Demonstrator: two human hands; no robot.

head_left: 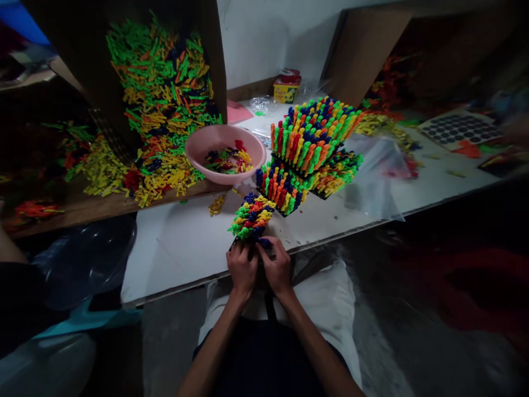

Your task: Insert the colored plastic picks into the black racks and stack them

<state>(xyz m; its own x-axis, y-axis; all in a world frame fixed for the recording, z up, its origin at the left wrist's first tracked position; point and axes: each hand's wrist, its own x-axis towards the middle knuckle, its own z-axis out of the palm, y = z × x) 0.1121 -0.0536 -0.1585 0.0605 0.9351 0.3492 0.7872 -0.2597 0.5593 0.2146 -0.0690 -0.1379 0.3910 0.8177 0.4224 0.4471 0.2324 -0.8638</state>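
Observation:
At the table's front edge, a black tray carries rows of upright coloured plastic figures (253, 216). My left hand (242, 267) has its fingers closed on the tray's near edge. Beside it my right hand (276, 264) pinches a dark blue figure (265, 241) at the near right corner. Behind stand stacked trays packed with figures (314, 132), in green, yellow, red, orange and blue. To the left of the stack, a pink bowl (198, 149) holds loose mixed figures. A few yellow pieces (216, 205) lie on the white table (165, 248).
An open box (165, 82) spills many figures at the back left. A yellow tub (286, 90) stands by the wall. Plastic bags (374, 173) and a sheet of dark discs (460, 129) lie right. Part of another person's arm (9, 242) shows at far left.

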